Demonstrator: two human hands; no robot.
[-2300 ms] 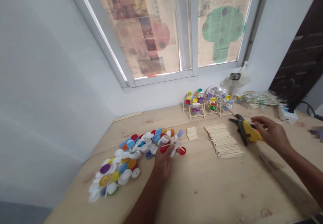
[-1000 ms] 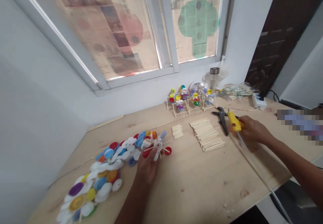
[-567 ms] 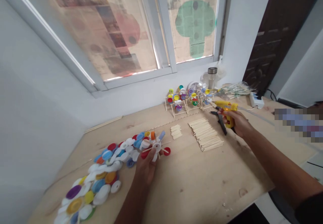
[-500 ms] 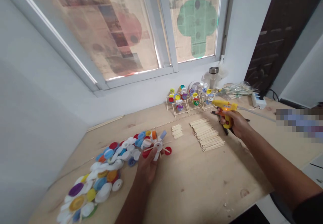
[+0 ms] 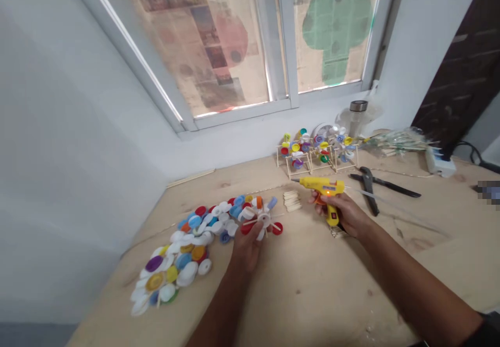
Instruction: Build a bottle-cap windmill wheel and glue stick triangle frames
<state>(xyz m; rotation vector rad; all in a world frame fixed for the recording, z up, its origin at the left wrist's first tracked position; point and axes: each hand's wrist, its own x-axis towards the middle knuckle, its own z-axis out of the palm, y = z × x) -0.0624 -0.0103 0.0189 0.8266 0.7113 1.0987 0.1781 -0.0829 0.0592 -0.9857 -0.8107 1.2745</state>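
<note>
My left hand [image 5: 249, 244] is closed on a small wheel of bottle caps and sticks [image 5: 264, 220]. White at its hub, this wheel has sticks spreading outward, with red, orange and pale blue caps at their ends. In my right hand [image 5: 347, 212] is a yellow hot glue gun [image 5: 322, 186], its small light glowing orange. The nozzle points left, above the table and apart from the wheel. A short bundle of sticks [image 5: 291, 201] lies between my hands. The longer sticks [image 5: 339, 231] are mostly hidden under my right hand.
Loose bottle caps [image 5: 187, 248] in many colours spread across the left of the wooden table [image 5: 300, 305]. Several finished cap wheels on stick stands [image 5: 310, 154] line the back. Black-handled pliers [image 5: 369, 190], a glass bottle [image 5: 356, 118] and a power strip [image 5: 440, 162] are at the right.
My right hand has brought the glue gun leftward, away from the black pliers and over the long sticks. The view has shifted left. My left hand still holds the wheel.
</note>
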